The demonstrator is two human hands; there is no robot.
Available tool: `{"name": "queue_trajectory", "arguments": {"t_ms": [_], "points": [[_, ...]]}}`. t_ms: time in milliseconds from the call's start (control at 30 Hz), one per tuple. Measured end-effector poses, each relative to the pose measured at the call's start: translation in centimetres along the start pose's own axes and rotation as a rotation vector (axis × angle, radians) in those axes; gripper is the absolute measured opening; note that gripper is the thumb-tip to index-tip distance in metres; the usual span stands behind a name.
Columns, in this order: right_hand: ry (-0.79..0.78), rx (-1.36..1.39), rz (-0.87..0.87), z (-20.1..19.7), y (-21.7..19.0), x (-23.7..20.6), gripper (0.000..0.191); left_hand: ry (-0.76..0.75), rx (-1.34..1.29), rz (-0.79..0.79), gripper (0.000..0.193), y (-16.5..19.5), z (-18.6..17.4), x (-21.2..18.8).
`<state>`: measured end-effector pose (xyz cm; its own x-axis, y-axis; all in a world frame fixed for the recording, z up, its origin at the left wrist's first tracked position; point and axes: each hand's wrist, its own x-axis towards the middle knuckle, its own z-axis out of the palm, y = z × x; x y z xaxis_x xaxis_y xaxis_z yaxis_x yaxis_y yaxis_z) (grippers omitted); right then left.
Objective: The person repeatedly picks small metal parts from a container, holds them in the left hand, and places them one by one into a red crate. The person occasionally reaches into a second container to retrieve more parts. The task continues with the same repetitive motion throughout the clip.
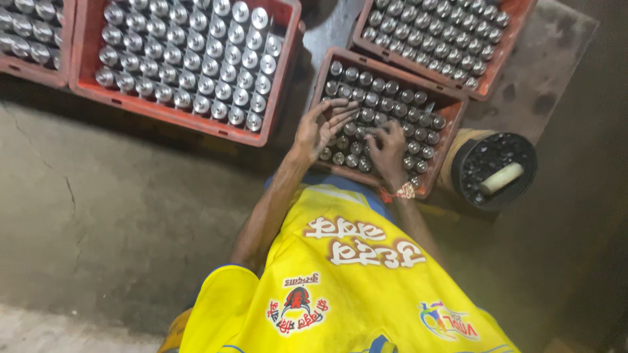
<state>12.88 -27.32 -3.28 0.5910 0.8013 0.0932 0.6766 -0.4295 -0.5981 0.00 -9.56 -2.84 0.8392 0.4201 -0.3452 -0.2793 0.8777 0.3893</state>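
Observation:
A red crate (451, 108) full of several upright metal cylinders with dark tops (392, 88) stands right in front of me. My left hand (320, 127) hovers over the crate's near left part, palm turned up and fingers spread; I see nothing in it. My right hand (387, 147), with a red-and-gold band at the wrist, rests palm down on the cylinder tops beside it. Its fingers are curled over the tops, and what they grip is hidden. The two hands are almost touching.
A larger red crate (88, 59) of silvery-topped cylinders (196, 59) lies to the left, with another crate (65, 39) at the far left and one (504, 59) at the upper right. A black bucket (494, 170) of small dark pieces with a pale stick (502, 178) stands at the right. The cracked concrete floor (111, 216) spreads to the left.

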Motion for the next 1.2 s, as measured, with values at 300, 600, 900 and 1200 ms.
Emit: {"name": "queue_trajectory", "arguments": {"t_ms": [300, 600, 900, 1200], "points": [[0.149, 0.094, 0.129, -0.1, 1.3, -5.0, 0.010, -0.320, 0.188, 0.419, 0.051, 14.7, 5.5, 11.7], [0.312, 0.359, 0.602, 0.3, 1.5, -4.7, 0.014, -0.586, -0.124, 0.061, 0.066, 16.4, 8.2, 13.2], [0.278, 0.301, 0.644, 1.0, 1.1, -4.7, 0.019, -0.265, 0.355, 0.435, 0.040, 25.2, 3.1, 12.8], [0.276, 0.114, 0.475, 1.1, 0.9, -3.7, 0.016, 0.000, 0.658, 0.901, 0.032, 31.6, -0.7, 8.6]]}}
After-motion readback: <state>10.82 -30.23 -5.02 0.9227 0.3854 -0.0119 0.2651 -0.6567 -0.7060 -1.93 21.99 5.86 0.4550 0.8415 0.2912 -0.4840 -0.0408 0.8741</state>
